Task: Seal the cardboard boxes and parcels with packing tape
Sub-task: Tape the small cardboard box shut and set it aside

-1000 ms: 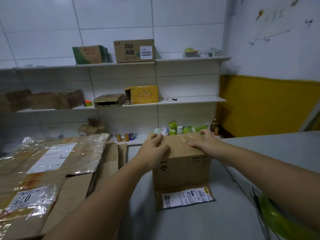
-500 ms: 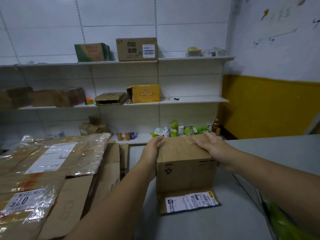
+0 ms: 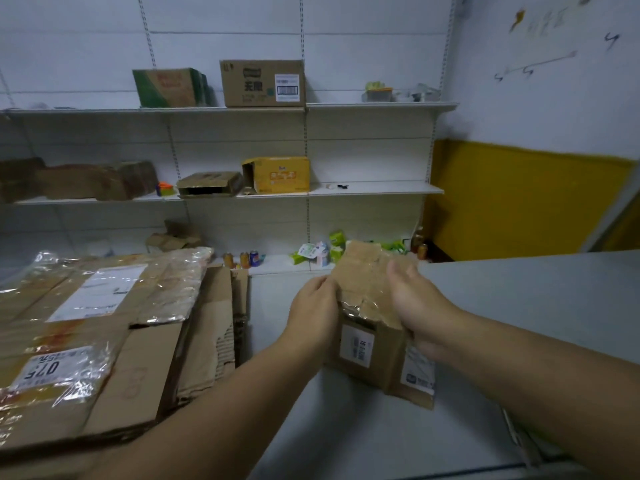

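A small brown cardboard box [image 3: 372, 306] with white shipping labels is lifted and tilted above the grey counter [image 3: 519, 306]. One taped face points up and away from me. My left hand [image 3: 313, 306] grips its left side with curled fingers. On the right side my right hand [image 3: 414, 299] holds the box, thumb over the top face and fingers underneath. A loose flap with a label hangs at the lower right. No tape roll is visible.
A stack of flattened cartons and plastic-wrapped parcels [image 3: 97, 327] fills the left of the counter. Behind stand white wall shelves [image 3: 374, 188] with boxes, drink cans [image 3: 244, 259] and small cartons. A yellow wall panel [image 3: 519, 202] is at the right.
The box stood upright on the counter with both hands on its top. Now both hands have lifted it and turned it, so a different labelled side faces me.
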Motion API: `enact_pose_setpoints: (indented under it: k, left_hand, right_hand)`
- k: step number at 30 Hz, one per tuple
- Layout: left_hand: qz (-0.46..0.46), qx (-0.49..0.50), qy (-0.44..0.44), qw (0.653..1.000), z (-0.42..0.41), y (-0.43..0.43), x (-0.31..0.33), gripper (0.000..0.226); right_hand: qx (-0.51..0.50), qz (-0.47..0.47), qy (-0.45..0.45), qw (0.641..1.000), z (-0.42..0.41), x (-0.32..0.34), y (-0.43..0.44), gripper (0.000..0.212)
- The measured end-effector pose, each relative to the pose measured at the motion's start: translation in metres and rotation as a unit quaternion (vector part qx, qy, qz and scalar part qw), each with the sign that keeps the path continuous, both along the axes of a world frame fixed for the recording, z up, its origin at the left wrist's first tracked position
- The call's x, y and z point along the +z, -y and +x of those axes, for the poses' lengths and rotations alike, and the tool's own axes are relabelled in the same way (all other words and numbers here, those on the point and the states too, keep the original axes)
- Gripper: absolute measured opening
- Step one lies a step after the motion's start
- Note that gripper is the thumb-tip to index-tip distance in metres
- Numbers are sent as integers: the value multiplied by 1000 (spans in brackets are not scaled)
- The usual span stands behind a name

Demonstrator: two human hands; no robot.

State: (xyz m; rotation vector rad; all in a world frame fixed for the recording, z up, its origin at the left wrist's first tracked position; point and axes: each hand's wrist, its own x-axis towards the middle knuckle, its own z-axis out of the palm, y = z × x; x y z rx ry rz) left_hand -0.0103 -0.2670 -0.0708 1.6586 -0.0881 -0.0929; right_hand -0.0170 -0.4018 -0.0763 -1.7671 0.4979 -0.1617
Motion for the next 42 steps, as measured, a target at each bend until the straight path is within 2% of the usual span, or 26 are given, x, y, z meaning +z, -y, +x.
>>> enact_pose_setpoints:
  k: [3,6,8,9,11,13,15,17,19,21,23,25,27,29,30,33,35,37,39,40,42]
  left_hand:
    - [-22,7,18,1000,-11,3,-12,30]
    - [-18,85,50,995,-12,9,-25,36]
    - [4,139,83,987,-15,14,-27,39]
    - [14,152,101,983,-17,15,-27,40]
    - [49,156,139,977,-17,15,-29,44]
    - [100,140,169,970,-15,10,-32,49]
    - [125,118,181,968,-10,3,-35,54]
    - [136,95,176,970,-7,0,-38,57]
    - [134,82,162,974,-8,0,-38,55]
    - [123,62,138,981,-11,2,-36,51]
    - [104,41,108,988,-17,4,-32,54]
    - [108,69,106,986,-28,2,-26,58]
    - [91,56,136,985,-41,0,-27,54]
    - [56,-6,134,989,-51,-3,-29,58]
    - [61,-19,133,989,-50,-6,-31,62]
    - [167,4,165,972,-27,-18,-33,59]
    - [189,17,183,965,-14,-21,-27,56]
    - [170,-2,189,967,-4,-25,-21,50]
    - [130,-68,167,975,6,-35,-11,46]
    - [116,-116,153,975,11,-42,-4,45]
    - [130,-203,124,962,21,-54,11,47]
  right_hand:
    - [-108,116,73,985,8,-11,-7,65]
    - [-117,191,116,968,4,-12,-14,59]
    - [-122,204,123,963,2,-12,-17,64]
    - [-136,180,129,966,2,-12,-19,62]
    - [-151,62,149,975,-2,-13,-22,47]
    - [-88,-123,203,967,-13,-13,-20,50]
    - [70,-311,240,917,-22,-11,-9,56]
    - [194,-446,181,855,-26,-7,4,62]
    - [214,-517,129,819,-29,-2,8,68]
    - [191,-553,117,802,-31,0,1,72]
    - [169,-532,123,821,-32,0,-8,64]
    - [142,-459,128,868,-33,3,-17,60]
    - [111,-360,121,918,-33,13,-26,52]
    - [82,-219,119,965,-33,26,-32,42]
    - [73,-165,117,977,-33,33,-30,37]
    - [122,-47,101,986,-39,52,-11,22]
    - [146,-45,105,983,-40,57,6,17]
    - [81,-126,146,978,-34,57,26,13]
    - [10,-191,177,965,-25,54,45,7]
    - [12,-200,168,965,-22,52,53,16]
    - [80,-181,109,974,-17,46,61,34]
